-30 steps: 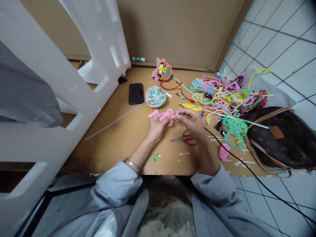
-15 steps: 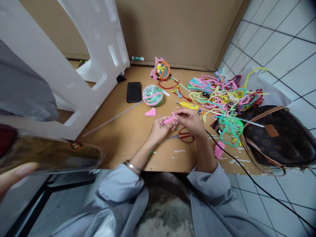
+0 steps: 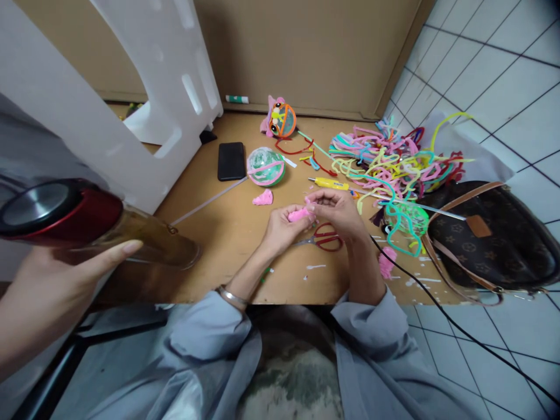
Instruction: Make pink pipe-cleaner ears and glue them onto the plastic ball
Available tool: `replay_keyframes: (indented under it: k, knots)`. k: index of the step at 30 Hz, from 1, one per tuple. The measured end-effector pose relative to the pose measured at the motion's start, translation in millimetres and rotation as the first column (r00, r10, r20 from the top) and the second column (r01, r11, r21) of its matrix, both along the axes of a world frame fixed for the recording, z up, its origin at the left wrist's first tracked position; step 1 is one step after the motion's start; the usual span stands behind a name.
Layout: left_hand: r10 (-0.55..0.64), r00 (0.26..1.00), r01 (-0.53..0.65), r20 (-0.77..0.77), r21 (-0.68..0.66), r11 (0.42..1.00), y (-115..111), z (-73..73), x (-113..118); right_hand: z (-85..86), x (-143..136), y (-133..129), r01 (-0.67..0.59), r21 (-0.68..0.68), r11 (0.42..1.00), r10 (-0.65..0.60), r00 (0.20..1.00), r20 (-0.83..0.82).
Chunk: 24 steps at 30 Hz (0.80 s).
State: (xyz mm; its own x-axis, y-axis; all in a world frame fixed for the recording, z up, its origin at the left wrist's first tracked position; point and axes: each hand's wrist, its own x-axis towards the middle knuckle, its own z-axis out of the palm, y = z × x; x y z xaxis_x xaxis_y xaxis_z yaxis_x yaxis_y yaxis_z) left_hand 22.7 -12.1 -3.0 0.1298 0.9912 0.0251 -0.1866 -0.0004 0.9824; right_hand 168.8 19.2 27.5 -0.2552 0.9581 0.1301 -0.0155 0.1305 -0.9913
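Head camera: your view
Left hand [image 3: 282,227]: pinching the pink piece [image 3: 300,214]
Right hand [image 3: 336,210]: fingers closed on its other end
Pink piece: between both hands, above the table [image 3: 227,245]

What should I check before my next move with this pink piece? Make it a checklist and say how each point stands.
1. Pink piece gripped: ok, between left hand and right hand.
2. Scissors well away from the hands: not ok, they lie close by, partly behind the right hand and wrist.
3. Loose pink piece in plain sight: ok, on the table near the green ball.
4. No one else reaching in: not ok, another person's hand holds a bottle at the left.
5. Black cable not touching the right forearm: cannot tell.
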Motion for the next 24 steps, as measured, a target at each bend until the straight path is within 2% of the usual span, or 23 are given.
replay_keyframes:
  k: [4, 12, 18, 21, 24]
  knots:
    - [0.013, 1.0, -0.013, -0.016, 0.0, 1.0, 1.6, -1.7, 0.5, 2.0, -1.8, -1.8, 0.002, -0.011, 1.0, -0.002, 1.0, -0.004]
    - [-0.068, 0.998, 0.068, 0.001, -0.011, 0.998, 3.5, -0.4, -2.8, 3.3, 0.6, -1.9, 0.017, -0.035, 0.999, -0.015, 0.999, 0.041]
    - [-0.053, 0.998, 0.054, 0.024, -0.054, 0.997, 7.4, -1.3, -4.5, 0.4, 1.1, -1.4, -0.036, -0.044, 0.998, 0.038, 0.999, 0.032]
    - [-0.067, 0.995, 0.074, 0.075, -0.097, 0.993, 10.6, -0.2, -4.8, -3.6, 1.1, 0.5, 0.005, 0.005, 1.0, -0.005, 0.999, 0.052]
    - [-0.082, 0.991, 0.098, 0.105, -0.158, 0.983, 14.7, 4.2, -6.6, -7.8, 2.4, 4.3, 0.126, 0.173, 0.977, -0.134, 0.99, 0.033]
